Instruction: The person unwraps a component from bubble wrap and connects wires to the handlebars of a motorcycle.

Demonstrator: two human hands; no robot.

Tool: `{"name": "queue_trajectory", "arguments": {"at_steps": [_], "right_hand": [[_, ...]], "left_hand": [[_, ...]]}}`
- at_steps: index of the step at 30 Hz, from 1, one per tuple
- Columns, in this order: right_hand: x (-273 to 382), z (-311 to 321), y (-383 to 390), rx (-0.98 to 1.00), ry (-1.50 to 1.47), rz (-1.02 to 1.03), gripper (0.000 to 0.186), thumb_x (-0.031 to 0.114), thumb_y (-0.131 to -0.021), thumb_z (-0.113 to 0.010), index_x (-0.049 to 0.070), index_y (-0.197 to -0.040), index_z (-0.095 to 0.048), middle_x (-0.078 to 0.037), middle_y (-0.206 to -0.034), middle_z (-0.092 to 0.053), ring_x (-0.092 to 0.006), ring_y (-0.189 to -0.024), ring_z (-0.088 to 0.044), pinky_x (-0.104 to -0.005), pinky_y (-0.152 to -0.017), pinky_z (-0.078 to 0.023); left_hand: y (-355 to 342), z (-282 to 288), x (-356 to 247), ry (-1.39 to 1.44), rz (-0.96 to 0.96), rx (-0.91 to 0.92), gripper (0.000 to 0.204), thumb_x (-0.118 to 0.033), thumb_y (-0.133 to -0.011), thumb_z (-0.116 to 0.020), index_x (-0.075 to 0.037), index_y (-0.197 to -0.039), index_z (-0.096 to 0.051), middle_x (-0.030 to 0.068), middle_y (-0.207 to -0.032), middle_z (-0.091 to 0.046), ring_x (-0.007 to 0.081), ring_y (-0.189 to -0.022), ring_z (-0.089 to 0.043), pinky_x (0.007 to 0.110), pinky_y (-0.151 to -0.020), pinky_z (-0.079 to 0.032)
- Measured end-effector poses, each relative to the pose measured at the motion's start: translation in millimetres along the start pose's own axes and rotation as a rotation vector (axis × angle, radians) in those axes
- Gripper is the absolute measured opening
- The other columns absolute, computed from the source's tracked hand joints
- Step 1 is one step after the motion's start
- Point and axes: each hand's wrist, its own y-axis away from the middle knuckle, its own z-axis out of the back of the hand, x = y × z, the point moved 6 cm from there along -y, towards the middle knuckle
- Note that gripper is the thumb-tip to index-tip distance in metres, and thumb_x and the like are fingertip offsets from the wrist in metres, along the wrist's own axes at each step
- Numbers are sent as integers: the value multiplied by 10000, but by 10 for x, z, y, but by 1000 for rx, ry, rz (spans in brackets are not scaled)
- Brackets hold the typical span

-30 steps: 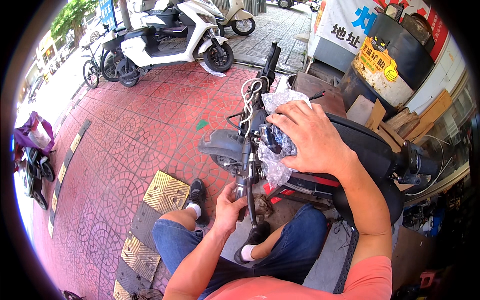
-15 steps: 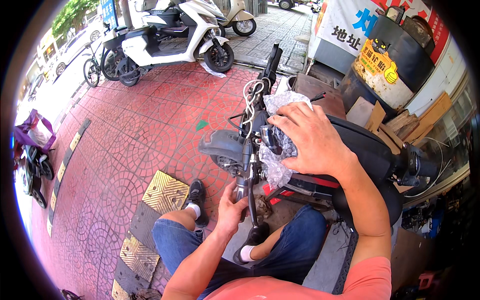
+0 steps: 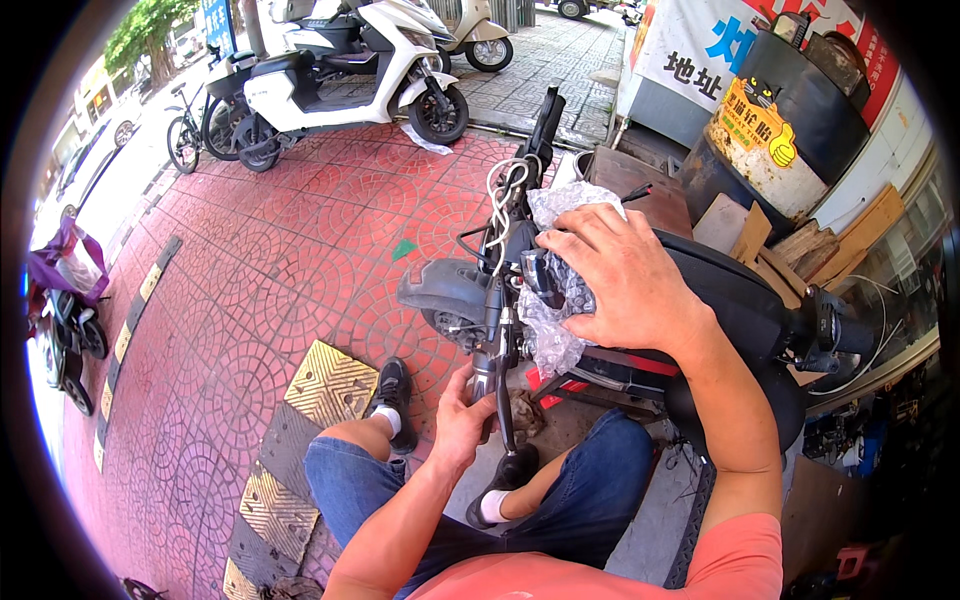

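A dark two-wheeler stands in front of me, its handlebar running away from me. My left hand is closed around the handlebar's near end, by a silver cylindrical part; the palm side is hidden. Beside those fingers a black lever points toward me. Crumpled clear bubble wrap covers the middle of the handlebar. My right hand lies over the wrap, fingers curved and gripping it. A glossy black part shows next to its fingertips. White cable loops over the bars.
A white scooter is parked on the red paving at the back. A yellow-and-black ramp lies at my left. Dark drums and wood scraps stand at the right. The black seat extends rightward.
Both hands keep their places on the handlebar and the bubble wrap. Only a vehicle on the road at far left has moved.
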Motion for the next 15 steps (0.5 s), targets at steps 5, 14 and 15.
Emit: {"name": "queue_trajectory", "arguments": {"at_steps": [5,14,15], "right_hand": [[6,-3,0,-1,1,-4,772,284,-636,-866,91,-1341,-617,-106,-1305,-601,-295,-1287,-536,-482,-1022,-425],[-1,-8,8,-5,3,-5,771,281,-635,-865,90,-1340,-618,-107,-1302,-602,-297,-1283,-539,-483,-1021,-426],[5,-2,3,-1,1,-6,770,280,-634,-865,90,-1338,-617,-106,-1300,-602,-297,-1282,-540,-482,-1020,-426]], "left_hand": [[3,5,-24,-11,9,-16,497,76,-940,-653,-3,-1416,-531,60,-1165,-707,122,-958,-692,265,-827,-560],[-44,53,-9,51,9,-4,418,122,-891,-632,3,-1292,-616,49,-1071,-726,127,-909,-697,263,-792,-562],[-43,51,-8,56,9,-7,420,122,-892,-630,2,-1294,-616,48,-1072,-726,127,-910,-697,263,-795,-562]]}}
